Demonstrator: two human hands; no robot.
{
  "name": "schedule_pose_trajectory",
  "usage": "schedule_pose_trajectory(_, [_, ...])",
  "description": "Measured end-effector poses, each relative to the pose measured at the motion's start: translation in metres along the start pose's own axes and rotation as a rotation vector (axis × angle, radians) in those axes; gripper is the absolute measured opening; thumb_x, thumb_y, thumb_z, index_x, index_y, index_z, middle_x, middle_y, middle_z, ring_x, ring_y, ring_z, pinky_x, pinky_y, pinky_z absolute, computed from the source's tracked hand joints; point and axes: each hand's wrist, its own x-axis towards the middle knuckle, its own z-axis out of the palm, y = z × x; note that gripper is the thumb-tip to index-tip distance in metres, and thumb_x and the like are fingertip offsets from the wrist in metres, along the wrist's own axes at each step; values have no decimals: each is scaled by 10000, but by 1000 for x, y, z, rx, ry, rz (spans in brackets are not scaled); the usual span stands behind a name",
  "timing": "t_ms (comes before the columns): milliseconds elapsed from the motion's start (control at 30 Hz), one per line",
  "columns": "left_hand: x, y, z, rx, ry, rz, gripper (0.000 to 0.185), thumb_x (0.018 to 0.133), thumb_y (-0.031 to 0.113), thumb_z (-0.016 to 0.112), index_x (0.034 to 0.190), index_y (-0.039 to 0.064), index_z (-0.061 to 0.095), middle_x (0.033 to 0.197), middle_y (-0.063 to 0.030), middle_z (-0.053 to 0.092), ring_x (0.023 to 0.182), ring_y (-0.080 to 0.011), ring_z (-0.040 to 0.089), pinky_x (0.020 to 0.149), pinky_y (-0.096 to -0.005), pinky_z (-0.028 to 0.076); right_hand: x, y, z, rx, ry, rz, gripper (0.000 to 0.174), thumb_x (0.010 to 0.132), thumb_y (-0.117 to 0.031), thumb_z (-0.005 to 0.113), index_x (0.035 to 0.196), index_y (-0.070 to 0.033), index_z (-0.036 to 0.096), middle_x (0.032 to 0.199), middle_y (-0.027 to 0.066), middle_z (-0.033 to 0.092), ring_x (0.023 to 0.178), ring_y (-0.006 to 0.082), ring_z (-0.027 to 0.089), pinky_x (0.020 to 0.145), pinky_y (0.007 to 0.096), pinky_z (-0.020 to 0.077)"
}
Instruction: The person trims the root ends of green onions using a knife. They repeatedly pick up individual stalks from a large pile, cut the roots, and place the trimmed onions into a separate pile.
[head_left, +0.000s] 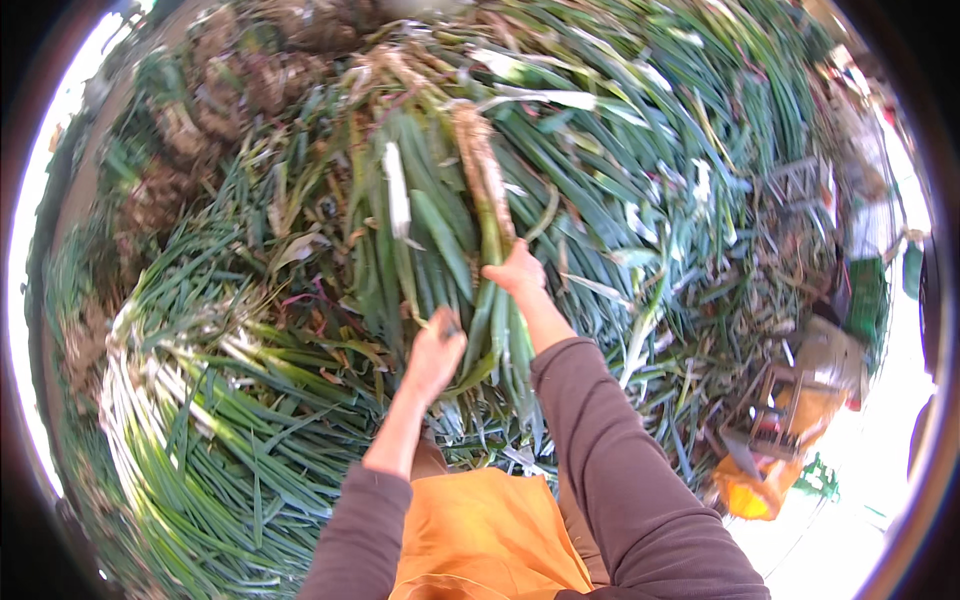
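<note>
My right hand grips an unpeeled green onion stalk around its green part, its brown, soil-stained end pointing away from me. To its left, my left hand is closed beside the long green leaves; a small dark item shows at its fingers, too blurred to name. Under and beyond both hands lies a large heap of green onions, with dry brown outer leaves among them. At the lower left, a pile of green onions with pale, cleaned stems fans towards me.
Soil-covered onion bundles lie at the upper left. Leaf scraps litter the ground at right. Beyond them stand a grey plastic crate, a green crate, a small stool-like frame and an orange bag. My orange apron hangs below my hands.
</note>
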Motion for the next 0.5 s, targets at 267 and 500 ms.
schedule_pose_trajectory(267, [35, -29, 50, -265, -145, -306, 669, 669, -34, 663, 1310, 101, 528, 1065, -19, 644, 894, -157, 616, 697, -310, 499, -63, 82, 66, 504, -164, -95, 569, 547, -243, 729, 1056, 3, 664, 932, 255, 686, 904, 387, 676, 822, 418, 537])
schedule_pose_trajectory(500, [-79, -33, 61, -404, -172, -433, 748, 696, -72, 685, 1386, 57, 427, 1224, -93, 601, 1116, -214, 579, 973, -343, 453, -163, 153, 47, 721, -518, -186, 415, 563, -308, 745, 876, -38, 718, 744, 144, 680, 659, 218, 649, 641, 357, 522])
